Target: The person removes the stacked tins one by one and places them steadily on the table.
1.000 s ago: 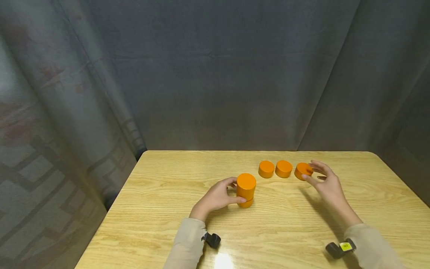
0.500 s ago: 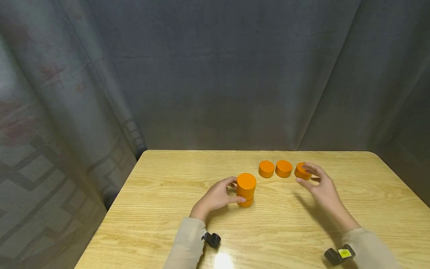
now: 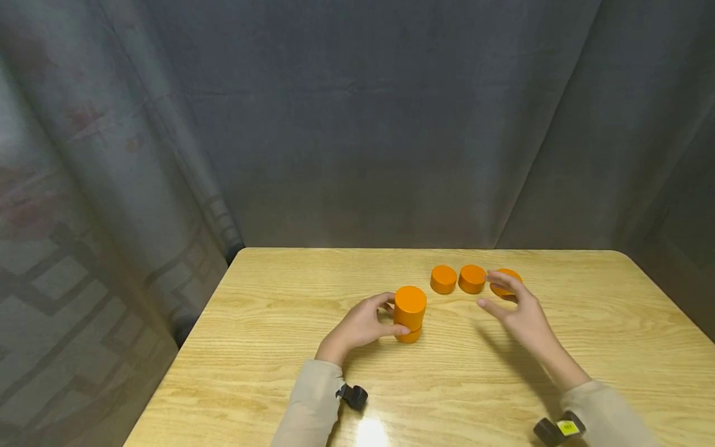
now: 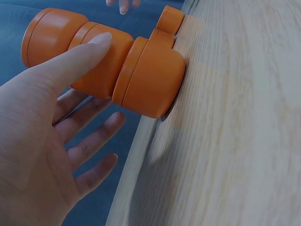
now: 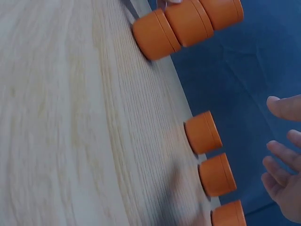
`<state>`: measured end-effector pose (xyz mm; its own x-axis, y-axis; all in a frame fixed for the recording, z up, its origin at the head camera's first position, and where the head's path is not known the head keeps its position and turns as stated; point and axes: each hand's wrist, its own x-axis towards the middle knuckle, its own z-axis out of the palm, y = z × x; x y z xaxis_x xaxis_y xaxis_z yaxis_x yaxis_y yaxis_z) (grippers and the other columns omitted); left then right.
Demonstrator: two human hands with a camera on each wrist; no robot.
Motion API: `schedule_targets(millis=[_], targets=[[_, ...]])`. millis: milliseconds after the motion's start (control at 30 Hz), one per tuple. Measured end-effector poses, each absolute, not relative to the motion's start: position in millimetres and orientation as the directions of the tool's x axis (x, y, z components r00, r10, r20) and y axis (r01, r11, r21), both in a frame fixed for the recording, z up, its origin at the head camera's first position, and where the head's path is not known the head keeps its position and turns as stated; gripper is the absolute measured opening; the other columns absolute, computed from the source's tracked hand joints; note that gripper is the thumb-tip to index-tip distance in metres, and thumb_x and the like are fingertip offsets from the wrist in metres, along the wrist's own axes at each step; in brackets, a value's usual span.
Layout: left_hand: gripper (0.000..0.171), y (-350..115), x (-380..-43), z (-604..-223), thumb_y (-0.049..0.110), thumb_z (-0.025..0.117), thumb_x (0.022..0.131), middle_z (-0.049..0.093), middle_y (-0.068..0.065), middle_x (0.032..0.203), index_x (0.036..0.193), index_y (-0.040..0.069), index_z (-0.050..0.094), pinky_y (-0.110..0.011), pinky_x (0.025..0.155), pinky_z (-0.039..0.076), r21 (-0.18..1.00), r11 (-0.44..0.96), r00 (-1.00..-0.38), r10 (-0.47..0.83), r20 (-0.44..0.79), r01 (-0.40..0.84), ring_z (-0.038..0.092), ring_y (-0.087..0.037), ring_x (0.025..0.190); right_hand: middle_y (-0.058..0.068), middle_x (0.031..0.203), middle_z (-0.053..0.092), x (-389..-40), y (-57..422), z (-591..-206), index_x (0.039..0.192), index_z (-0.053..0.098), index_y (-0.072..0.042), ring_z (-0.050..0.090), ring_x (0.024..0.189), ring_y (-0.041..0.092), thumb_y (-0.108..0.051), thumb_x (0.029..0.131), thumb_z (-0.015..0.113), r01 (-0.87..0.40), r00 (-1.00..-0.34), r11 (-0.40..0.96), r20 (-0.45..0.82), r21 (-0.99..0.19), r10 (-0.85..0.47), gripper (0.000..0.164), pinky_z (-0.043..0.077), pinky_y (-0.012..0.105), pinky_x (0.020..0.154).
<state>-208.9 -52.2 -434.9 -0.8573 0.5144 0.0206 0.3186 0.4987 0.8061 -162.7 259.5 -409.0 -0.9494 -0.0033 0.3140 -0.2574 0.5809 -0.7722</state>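
Note:
Three round orange lidded containers (image 3: 410, 304) stand in an upright stack on the table. My left hand (image 3: 362, 323) grips the stack from its left side; in the left wrist view the thumb lies across the middle container (image 4: 117, 52) and the lower fingers stick out loosely. My right hand (image 3: 522, 315) hovers above the table with fingers spread and holds nothing. Its fingers overlap the rightmost container (image 3: 512, 274) of a row in the head view. In the right wrist view the hand (image 5: 289, 183) is apart from that row.
The row behind the stack also has a left container (image 3: 444, 280) and a middle container (image 3: 472, 280), all single and upright. A light wooden table (image 3: 268, 298) carries everything. Grey curtains (image 3: 357, 124) hang behind and at both sides.
My right hand has moved left from the rightmost container in the row, toward the middle one. My left hand and the stack have stayed in place.

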Motion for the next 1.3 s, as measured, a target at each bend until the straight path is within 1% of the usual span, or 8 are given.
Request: schedule_targets(millis=[33,133,200,267,467,700,1033,1300], targets=[[0.063,-52,-209,-435,0.043,0.081,0.081,0.062,0.01,0.118,0.136,0.023,0.057,-0.04,0.095,0.049,0.806,0.499,-0.857,0.514,0.021,0.319,0.058,-0.015,0.109,0.021,0.134,0.055,-162,258,-408,0.141,0.046,0.002,0.051,0.117,0.012,-0.02,0.092,0.073,-0.265,-0.947,0.585,0.321,-0.766,-0.009,0.06,0.036,0.009,0.089],[0.063,-52,-209,-435,0.043,0.081,0.081,0.062,0.01,0.118,0.136,0.023,0.057,-0.04,0.095,0.049,0.81,0.496,-0.858,0.514,0.017,0.313,0.058,-0.014,0.109,0.021,0.132,0.057,-162,252,-408,0.14,0.047,0.003,0.051,0.117,0.015,-0.014,0.091,0.074,-0.301,-0.935,0.591,0.353,-0.748,-0.029,0.059,0.038,0.014,0.089],[0.063,-52,-209,-434,0.042,0.081,0.081,0.062,0.01,0.118,0.136,0.023,0.057,-0.04,0.094,0.049,0.811,0.495,-0.858,0.514,0.015,0.311,0.058,-0.014,0.11,0.021,0.129,0.059,-162,248,-408,0.139,0.048,0.003,0.05,0.112,0.005,-0.011,0.089,0.075,-0.32,-0.929,0.585,0.369,-0.745,-0.037,0.059,0.04,0.019,0.089],[0.063,-51,-209,-434,0.043,0.081,0.081,0.062,0.01,0.118,0.136,0.023,0.057,-0.039,0.094,0.049,0.812,0.495,-0.858,0.514,0.013,0.308,0.058,-0.014,0.109,0.02,0.129,0.06,-161,244,-408,0.138,0.049,0.002,0.049,0.11,0.001,-0.01,0.089,0.075,-0.331,-0.926,0.577,0.375,-0.747,-0.046,0.057,0.04,0.02,0.089],[0.063,-52,-209,-434,0.043,0.081,0.081,0.062,0.011,0.119,0.136,0.024,0.057,-0.039,0.093,0.049,0.814,0.493,-0.857,0.516,0.011,0.308,0.057,-0.012,0.109,0.015,0.128,0.062,-160,232,-408,0.136,0.052,-0.001,0.053,0.113,0.022,-0.012,0.09,0.075,-0.351,-0.923,0.559,0.378,-0.751,-0.073,0.053,0.04,0.019,0.09],[0.064,-52,-209,-435,0.044,0.081,0.081,0.062,0.011,0.118,0.136,0.024,0.057,-0.039,0.092,0.049,0.812,0.5,-0.858,0.513,0.004,0.303,0.057,-0.014,0.109,0.014,0.13,0.06,-155,218,-406,0.135,0.054,-0.003,0.053,0.114,0.022,-0.011,0.089,0.075,-0.37,-0.921,0.528,0.375,-0.765,-0.103,0.052,0.042,0.025,0.091],[0.066,-52,-209,-435,0.044,0.081,0.081,0.062,0.009,0.12,0.137,0.022,0.057,-0.041,0.094,0.049,0.813,0.498,-0.862,0.506,0.008,0.3,0.058,-0.014,0.11,0.012,0.13,0.061,-154,202,-408,0.137,0.053,-0.005,0.053,0.117,0.026,-0.008,0.089,0.075,-0.361,-0.93,0.492,0.341,-0.792,-0.134,0.053,0.042,0.029,0.093],[0.064,-53,-209,-436,0.043,0.081,0.081,0.062,0.01,0.121,0.137,0.022,0.057,-0.042,0.095,0.049,0.819,0.488,-0.86,0.509,0.014,0.302,0.059,-0.015,0.109,0.014,0.134,0.058,-156,187,-407,0.137,0.052,-0.006,0.052,0.12,0.031,-0.009,0.088,0.076,-0.358,-0.934,0.459,0.316,-0.813,-0.169,0.054,0.041,0.051,0.096]])
